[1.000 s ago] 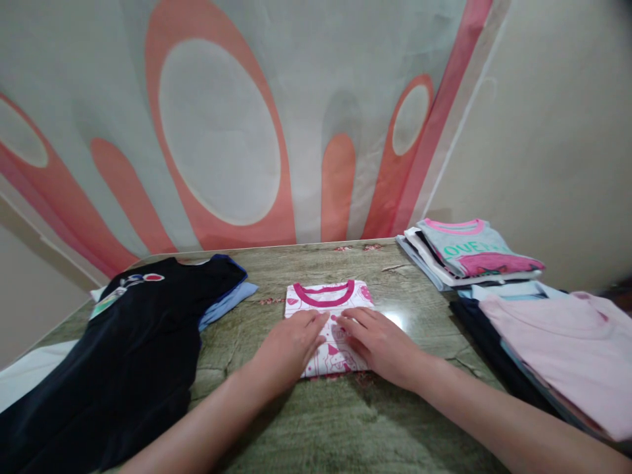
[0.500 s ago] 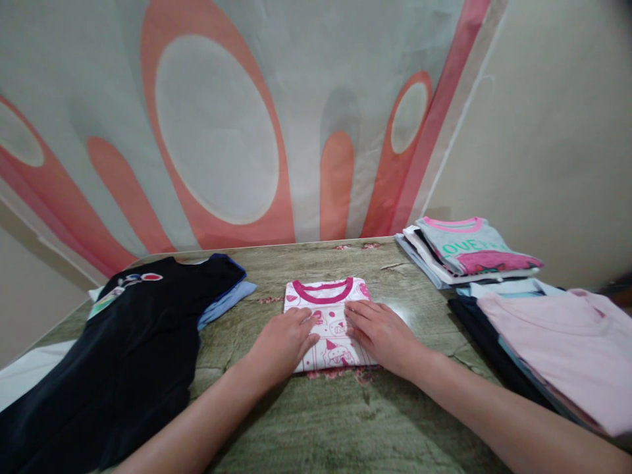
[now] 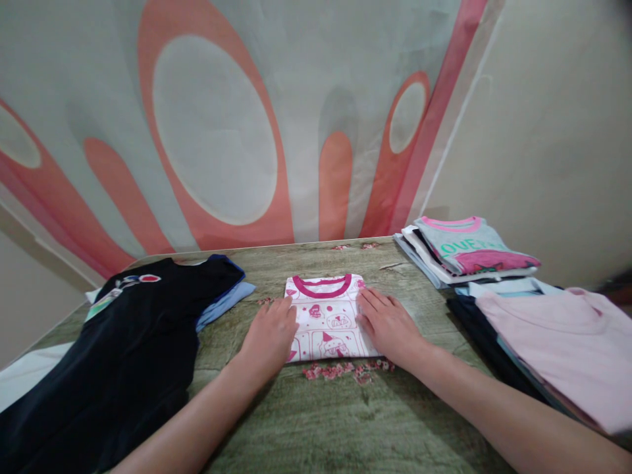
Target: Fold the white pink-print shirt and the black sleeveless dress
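1. At the far left of my view, a black T-shirt [image 3: 133,368] lies spread on the bench [image 3: 316,421], with a light-blue garment [image 3: 226,306] poking out from beneath its right side.
2. My left hand [image 3: 270,329] lies flat, palm down, along the left edge of the folded white T-shirt; its fingers are together and I see nothing gripped in them.
3. Between my hands, the white T-shirt [image 3: 326,329] lies in a neat rectangle mid-bench, pink print up, magenta collar [image 3: 322,295] away from me. I judge it light, soft and limp, unbreakable but quick to lose its folds. I'd take it by both side edges, fingers well under the lowest layer, keeping it level; pinching the top alone would likely open it.
4. My right hand [image 3: 388,324] mirrors the left, fingers extended over the right edge, not closed on the cloth.
5. Beyond it, a grey T-shirt [image 3: 457,240] with a pink collar tops the farther stack.
6. A pale pink T-shirt [image 3: 557,349] tops the nearer stack, at far right.
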